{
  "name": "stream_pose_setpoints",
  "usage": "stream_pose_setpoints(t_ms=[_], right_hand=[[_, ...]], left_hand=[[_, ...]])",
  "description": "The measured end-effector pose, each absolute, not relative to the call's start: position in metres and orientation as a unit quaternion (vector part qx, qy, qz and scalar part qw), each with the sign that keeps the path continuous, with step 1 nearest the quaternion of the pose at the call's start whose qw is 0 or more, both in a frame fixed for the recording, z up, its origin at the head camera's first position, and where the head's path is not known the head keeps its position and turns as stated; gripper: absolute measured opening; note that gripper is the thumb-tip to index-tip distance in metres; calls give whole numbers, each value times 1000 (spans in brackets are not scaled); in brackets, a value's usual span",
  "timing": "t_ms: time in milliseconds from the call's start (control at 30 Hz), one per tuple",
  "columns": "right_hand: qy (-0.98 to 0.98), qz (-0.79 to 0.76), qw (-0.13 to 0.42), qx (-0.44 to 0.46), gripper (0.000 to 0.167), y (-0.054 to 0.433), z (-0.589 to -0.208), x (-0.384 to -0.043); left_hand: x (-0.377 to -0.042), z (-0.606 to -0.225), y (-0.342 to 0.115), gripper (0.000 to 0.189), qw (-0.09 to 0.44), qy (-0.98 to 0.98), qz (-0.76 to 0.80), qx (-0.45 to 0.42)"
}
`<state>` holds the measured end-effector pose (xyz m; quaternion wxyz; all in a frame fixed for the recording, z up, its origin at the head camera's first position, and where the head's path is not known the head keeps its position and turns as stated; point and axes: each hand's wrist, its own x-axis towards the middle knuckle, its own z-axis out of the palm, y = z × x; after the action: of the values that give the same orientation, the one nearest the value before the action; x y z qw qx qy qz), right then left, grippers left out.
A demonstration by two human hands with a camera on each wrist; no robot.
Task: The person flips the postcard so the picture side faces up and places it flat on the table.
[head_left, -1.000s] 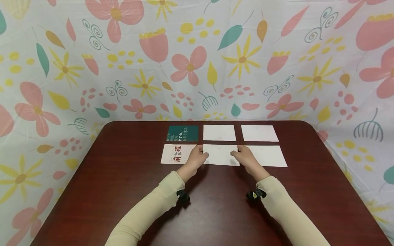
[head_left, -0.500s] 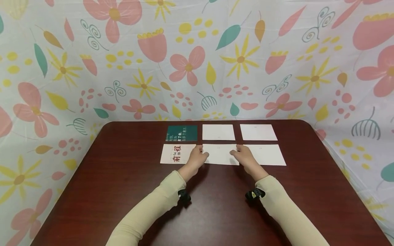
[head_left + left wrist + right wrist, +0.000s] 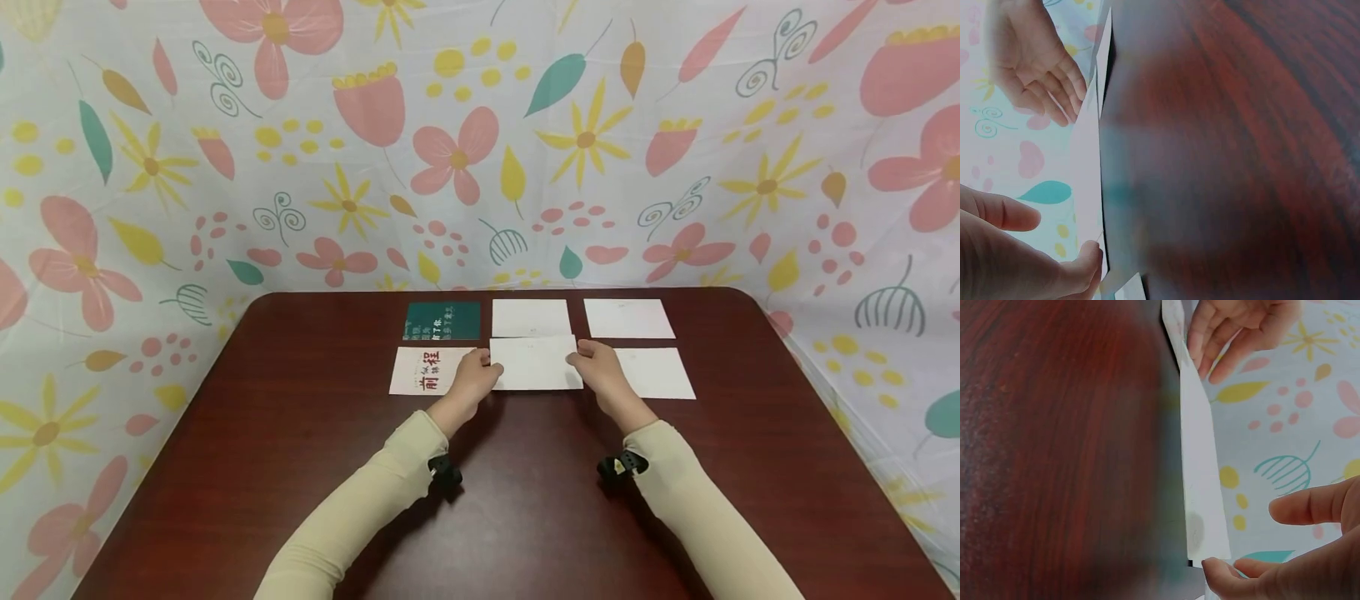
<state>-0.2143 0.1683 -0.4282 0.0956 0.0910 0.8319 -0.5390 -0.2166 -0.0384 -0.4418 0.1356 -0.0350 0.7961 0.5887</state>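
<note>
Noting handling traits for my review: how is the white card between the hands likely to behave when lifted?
The white card is probably fairly stiff, since it looks nearly flat between the left hand and right hand. Its thin edge suggests little weight. Being flat, it seems unlikely to roll.

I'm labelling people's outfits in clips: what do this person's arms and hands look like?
The left sleeve and right sleeve are long, plain and pale cream, reaching the wrists. A small black device sits at the left wrist and right wrist. The left hand and right hand are bare, without gloves.
</note>
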Motion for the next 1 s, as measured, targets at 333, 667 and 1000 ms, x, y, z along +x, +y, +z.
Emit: stream_pose_setpoints(t_ms=[333, 667, 1000], right_hand=[[822, -556, 74, 100, 54, 169, -420, -215], [797, -594, 26, 106, 52, 167, -414, -214], [787, -608, 2, 106, 50, 166, -412, -216]], left_hand=[[-222, -434, -42, 51, 123, 782, 610, -33], [-224, -425, -44, 45, 80, 772, 630, -37], [-226, -419, -51, 42, 62, 771, 634, -18]])
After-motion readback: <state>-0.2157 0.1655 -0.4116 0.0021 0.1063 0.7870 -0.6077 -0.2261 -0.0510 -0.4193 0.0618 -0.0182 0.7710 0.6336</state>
